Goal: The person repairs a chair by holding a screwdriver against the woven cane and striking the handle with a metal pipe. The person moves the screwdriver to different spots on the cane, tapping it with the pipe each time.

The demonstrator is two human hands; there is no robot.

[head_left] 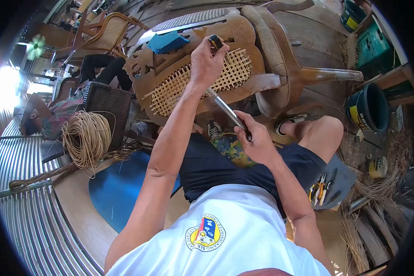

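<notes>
A carved wooden chair [269, 85] lies tipped over in front of me, with a panel of open-weave cane [237, 69] in its back. My left hand [208, 60] is closed around a tool with a black and yellow handle [215, 42], held over the cane; its working end is hidden by the hand. In my right hand [256, 139] is a metal-shafted tool with a black end [227, 110]. The far end of that shaft passes by my left forearm, so its head cannot be made out. A blue cloth [168, 42] rests on the chair frame beyond my left hand.
At left, a coil of cane strands [87, 138] hangs near another person [55, 112]. Pliers and other hand tools [319, 188] lie on a grey surface by my right leg. A dark bucket [368, 108] and a green crate [372, 48] stand to the right.
</notes>
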